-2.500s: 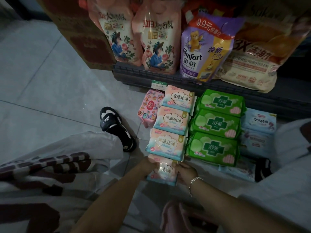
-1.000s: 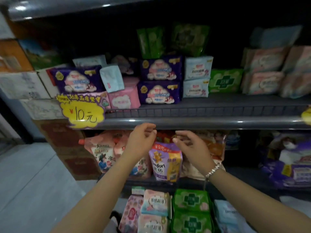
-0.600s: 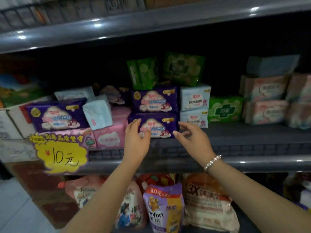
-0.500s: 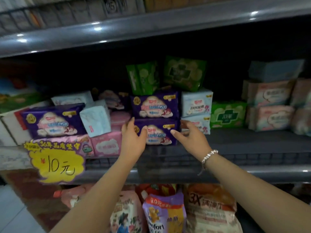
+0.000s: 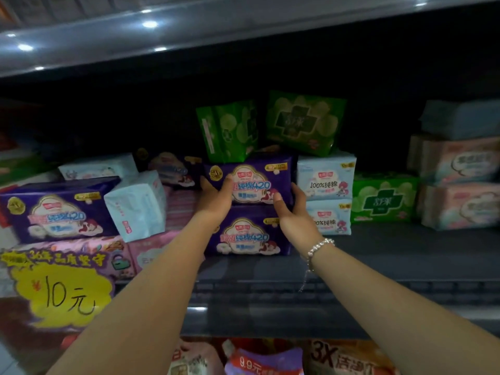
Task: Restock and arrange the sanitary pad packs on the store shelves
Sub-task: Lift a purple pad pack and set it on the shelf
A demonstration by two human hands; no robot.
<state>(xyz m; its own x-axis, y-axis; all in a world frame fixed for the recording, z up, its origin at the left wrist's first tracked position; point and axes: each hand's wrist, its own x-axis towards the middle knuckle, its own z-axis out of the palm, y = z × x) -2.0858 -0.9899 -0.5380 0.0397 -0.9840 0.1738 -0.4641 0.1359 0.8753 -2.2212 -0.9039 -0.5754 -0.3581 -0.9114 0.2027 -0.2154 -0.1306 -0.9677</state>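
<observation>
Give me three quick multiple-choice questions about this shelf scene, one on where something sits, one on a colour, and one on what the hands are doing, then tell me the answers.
1. Where is the purple pack that both hands hold?
A. On top of another purple pack
B. On the floor
C. On top of the pale blue packs

2. What colour is the handwritten price sign at the left?
A. Green
B. Yellow
C. White

3. What are the hands doing?
A. Hanging idle
B. Gripping the pack's two ends
C. Pointing at the sign

Answers:
1 A: the upper purple pack lies on the lower purple pack.
2 B: the price sign is yellow with dark writing.
3 B: the left hand and right hand each curl round one end of the pack.
</observation>
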